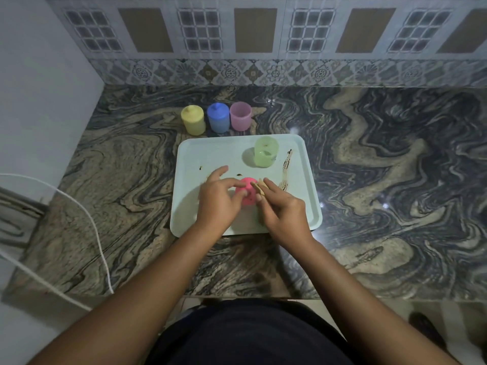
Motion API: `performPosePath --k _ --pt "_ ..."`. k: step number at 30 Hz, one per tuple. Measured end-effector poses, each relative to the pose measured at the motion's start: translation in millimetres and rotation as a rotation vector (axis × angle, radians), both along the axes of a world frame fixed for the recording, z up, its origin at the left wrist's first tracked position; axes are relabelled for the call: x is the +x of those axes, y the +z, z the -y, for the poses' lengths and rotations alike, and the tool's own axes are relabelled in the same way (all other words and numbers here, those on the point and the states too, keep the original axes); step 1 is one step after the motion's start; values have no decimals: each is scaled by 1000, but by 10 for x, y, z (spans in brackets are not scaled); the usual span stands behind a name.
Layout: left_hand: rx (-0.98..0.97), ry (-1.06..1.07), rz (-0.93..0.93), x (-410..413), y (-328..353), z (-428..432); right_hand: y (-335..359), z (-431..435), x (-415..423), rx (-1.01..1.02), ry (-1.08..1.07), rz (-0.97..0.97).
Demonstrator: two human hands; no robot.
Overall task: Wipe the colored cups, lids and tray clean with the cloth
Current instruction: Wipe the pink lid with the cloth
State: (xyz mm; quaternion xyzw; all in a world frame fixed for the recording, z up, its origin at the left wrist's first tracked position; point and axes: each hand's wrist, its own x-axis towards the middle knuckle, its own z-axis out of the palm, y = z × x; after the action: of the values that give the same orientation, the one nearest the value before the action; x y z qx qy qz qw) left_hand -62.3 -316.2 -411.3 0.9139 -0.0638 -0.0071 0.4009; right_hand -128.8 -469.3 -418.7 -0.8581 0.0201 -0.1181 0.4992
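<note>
- I see the left hand point(218, 198) gripping a hot-pink piece point(246, 195), fingers curled round its left side. I can't tell whether it is a cup or a lid.
- Right hand point(283, 209) pinches the cloth point(257, 187), a small tan wad between thumb and fingertips, nothing else in it.
- Key relation: the cloth touches the piece's upper right side, so the wipe runs leftward, against the left hand's hold.
- The piece sits between the hands, over the near middle of the tray point(200, 154).
- The piece's long axis is hidden by the fingers.
- Green cup point(266, 151) stands upright at the tray's far right, nearer the right hand.
- Brown smear point(286, 169) lies on the tray just beyond the right hand, not yet wiped.
</note>
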Motion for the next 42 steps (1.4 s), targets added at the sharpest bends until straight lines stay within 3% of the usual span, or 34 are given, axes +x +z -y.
performPosePath --k 6,12,17,26,31,36,42 --pt "-688 75 -496 4 558 66 239 53 178 356 -9 -46" --pt "-1165 113 -700 86 793 37 494 122 299 539 29 -66" --pt "-1244 29 -732 119 896 69 562 78 409 539 68 -32" --pt "-1141 -75 -544 56 1003 47 778 26 470 339 59 82" --pt "-1124 -84 -560 58 1038 25 927 43 491 390 43 50" --pt "-1253 -129 -560 23 1052 67 992 1 455 333 37 74" --pt "-1157 -77 -549 21 1087 28 1055 -21 433 367 27 80"
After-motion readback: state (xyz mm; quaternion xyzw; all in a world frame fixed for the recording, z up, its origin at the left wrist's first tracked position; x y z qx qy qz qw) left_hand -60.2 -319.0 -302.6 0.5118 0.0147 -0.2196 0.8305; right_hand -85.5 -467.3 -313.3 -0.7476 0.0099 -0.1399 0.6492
